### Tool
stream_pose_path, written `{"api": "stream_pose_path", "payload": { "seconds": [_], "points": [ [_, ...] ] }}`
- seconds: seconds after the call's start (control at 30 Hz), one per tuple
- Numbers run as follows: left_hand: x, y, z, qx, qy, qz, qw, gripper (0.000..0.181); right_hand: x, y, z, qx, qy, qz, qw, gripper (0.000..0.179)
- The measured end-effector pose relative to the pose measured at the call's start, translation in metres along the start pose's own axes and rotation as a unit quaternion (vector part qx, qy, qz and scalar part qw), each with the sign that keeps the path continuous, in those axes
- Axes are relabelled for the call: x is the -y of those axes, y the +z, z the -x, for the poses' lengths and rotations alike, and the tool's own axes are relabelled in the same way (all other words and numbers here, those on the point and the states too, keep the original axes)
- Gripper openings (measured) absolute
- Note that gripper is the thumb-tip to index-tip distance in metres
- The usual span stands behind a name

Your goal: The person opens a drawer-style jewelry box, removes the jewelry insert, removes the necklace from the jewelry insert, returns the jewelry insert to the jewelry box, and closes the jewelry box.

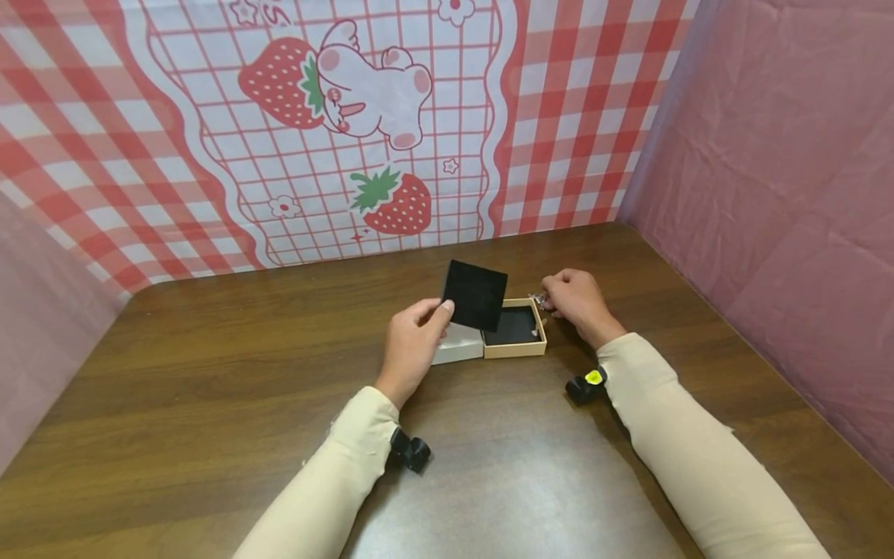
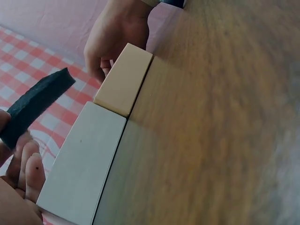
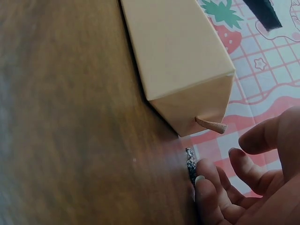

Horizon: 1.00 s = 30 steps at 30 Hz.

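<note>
My left hand (image 1: 415, 341) pinches a square black foam pad (image 1: 477, 295) by its near left corner, thumb on top. Tilted, the pad is held above a shallow tan box (image 1: 514, 351) and overlaps its left side in the head view. The box has a black inside and a small ribbon tab (image 3: 212, 125) on its right wall. Just past that wall is my right hand (image 1: 576, 303), thumb and forefinger apart and the other fingers bent. Its fingertips are right at a small glittering piece (image 3: 190, 164), like jewelry, low by the tabletop.
A pale grey box part (image 2: 82, 164) stands against the tan box's left side. Under everything is a brown wood-grain table (image 1: 209, 404). Behind it hangs a red-and-white checked cloth (image 1: 580, 101) with strawberries, and a pink cloth (image 1: 768, 194) borders the right.
</note>
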State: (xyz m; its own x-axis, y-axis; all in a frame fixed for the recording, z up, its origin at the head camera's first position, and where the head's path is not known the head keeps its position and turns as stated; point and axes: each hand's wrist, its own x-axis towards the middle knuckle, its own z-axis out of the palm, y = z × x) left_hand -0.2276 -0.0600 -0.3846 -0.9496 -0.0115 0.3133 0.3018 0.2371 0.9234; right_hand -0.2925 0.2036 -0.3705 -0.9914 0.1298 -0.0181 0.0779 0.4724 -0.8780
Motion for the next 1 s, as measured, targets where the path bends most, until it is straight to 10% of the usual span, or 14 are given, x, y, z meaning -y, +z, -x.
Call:
{"api": "stream_pose_path", "payload": {
  "seconds": [0.33, 1.0],
  "points": [
    [-0.0038, -0.0002, 0.0022, 0.01, 0.021, -0.061, 0.9979, 0.026, 0.0, 0.0, 0.0001, 0.004, -0.002, 0.002, 1.0, 0.03],
    [-0.0019, 0.0022, 0.0018, 0.017, 0.015, -0.011, 0.9997, 0.016, -0.0004, 0.0003, -0.0001, 0.012, 0.001, 0.004, 0.9999, 0.03]
  ]
}}
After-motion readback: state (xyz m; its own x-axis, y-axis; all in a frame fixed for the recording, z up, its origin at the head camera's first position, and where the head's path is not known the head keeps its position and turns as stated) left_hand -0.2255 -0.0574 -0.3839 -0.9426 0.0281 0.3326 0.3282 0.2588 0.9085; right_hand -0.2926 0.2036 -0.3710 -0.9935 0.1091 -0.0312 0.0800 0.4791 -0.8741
